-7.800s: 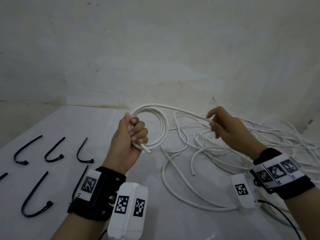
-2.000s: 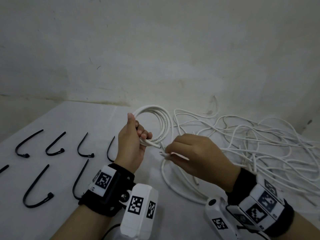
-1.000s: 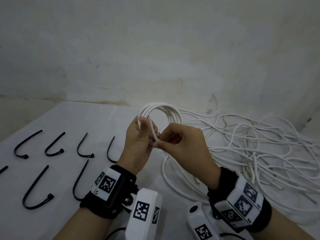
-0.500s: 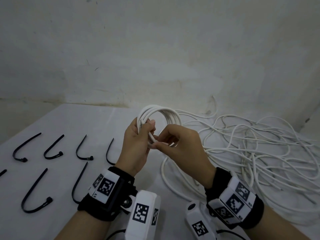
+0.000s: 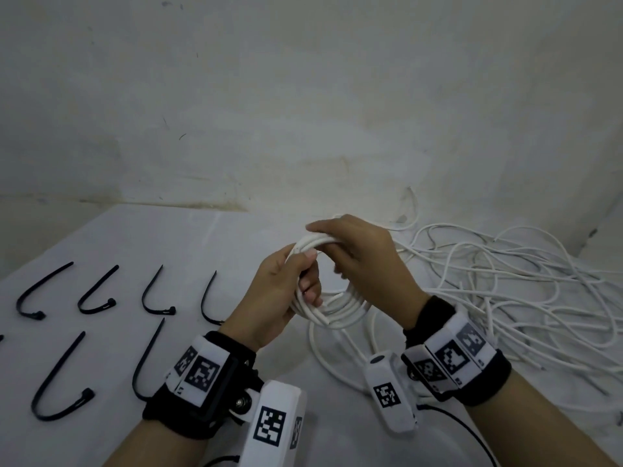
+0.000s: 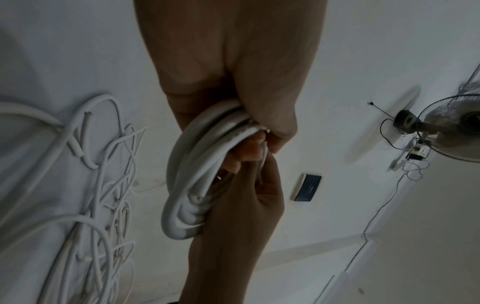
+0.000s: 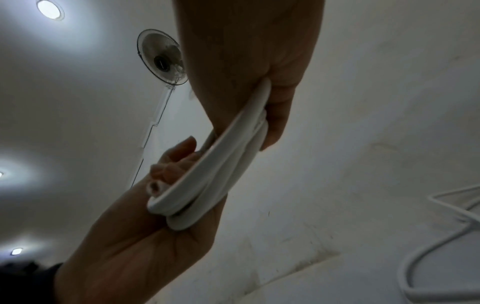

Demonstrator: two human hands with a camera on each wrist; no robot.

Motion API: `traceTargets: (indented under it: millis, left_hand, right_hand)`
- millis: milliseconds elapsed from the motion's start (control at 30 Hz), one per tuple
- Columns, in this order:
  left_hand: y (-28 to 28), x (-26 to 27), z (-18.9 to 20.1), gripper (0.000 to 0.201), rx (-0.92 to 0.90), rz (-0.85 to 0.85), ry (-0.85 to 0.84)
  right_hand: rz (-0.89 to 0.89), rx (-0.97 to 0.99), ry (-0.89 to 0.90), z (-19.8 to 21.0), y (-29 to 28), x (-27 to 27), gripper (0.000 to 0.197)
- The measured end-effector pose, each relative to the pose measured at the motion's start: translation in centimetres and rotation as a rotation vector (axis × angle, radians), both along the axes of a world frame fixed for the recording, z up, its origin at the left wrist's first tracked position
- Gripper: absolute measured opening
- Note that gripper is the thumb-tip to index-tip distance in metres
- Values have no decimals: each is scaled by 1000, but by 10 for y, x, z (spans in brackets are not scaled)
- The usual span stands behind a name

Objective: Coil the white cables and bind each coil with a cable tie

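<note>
A coil of white cable (image 5: 332,311) is held in the air between both hands, above the white table (image 5: 111,230). My left hand (image 5: 286,291) grips the coil's left side, fingers curled round the strands (image 6: 200,162). My right hand (image 5: 357,254) grips the coil's top and right side, thumb under and fingers over (image 7: 233,164). One cut cable end (image 5: 323,321) pokes out at the coil's bottom. Several black cable ties (image 5: 94,294) lie in two rows on the table to the left.
A loose tangle of white cables (image 5: 505,284) covers the table's right side, running under my right wrist. A stained wall (image 5: 303,112) closes off the back. A wall fan (image 6: 451,127) shows in the wrist views.
The right hand has moved from pinching the cable end at the coil's front to gripping over its top and right side. The coil has tilted flatter and lower. The left hand keeps its hold.
</note>
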State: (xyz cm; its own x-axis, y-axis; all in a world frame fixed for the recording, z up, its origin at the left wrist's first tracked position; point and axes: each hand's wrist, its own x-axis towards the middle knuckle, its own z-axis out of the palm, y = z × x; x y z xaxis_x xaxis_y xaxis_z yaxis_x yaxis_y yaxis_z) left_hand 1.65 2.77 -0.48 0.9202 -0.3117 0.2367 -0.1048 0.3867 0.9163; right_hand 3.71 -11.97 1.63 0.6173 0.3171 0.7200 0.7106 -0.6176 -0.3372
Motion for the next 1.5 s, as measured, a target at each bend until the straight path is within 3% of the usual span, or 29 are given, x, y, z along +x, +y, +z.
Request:
traceTargets:
  millis: [233, 433, 533, 700, 867, 1067, 1167, 1500]
  left_hand:
    - [3, 4, 3, 31, 42, 28, 110]
    - [10, 7, 4, 37, 39, 46, 152]
    - [11, 7, 5, 39, 33, 17, 155]
    - [11, 7, 4, 47, 74, -30, 113]
    - [12, 11, 0, 58, 52, 24, 148]
    - [9, 13, -1, 37, -108, -39, 168]
    - [9, 13, -1, 28, -117, -75, 190]
    - [6, 15, -5, 23, -38, -4, 197]
  right_hand:
    - [-99, 29, -3, -9, 8, 1, 24]
    - [21, 110, 323, 0, 14, -4, 8]
    - [42, 30, 358, 6, 14, -7, 11]
    - [24, 311, 490, 3, 18, -3, 20]
    - [-24, 392, 469, -3, 24, 0, 28]
    - [-13, 730, 476, -5, 21, 6, 34]
    - [2, 771, 500, -6, 20, 4, 29]
    - [111, 866, 663, -13, 19, 1, 21]
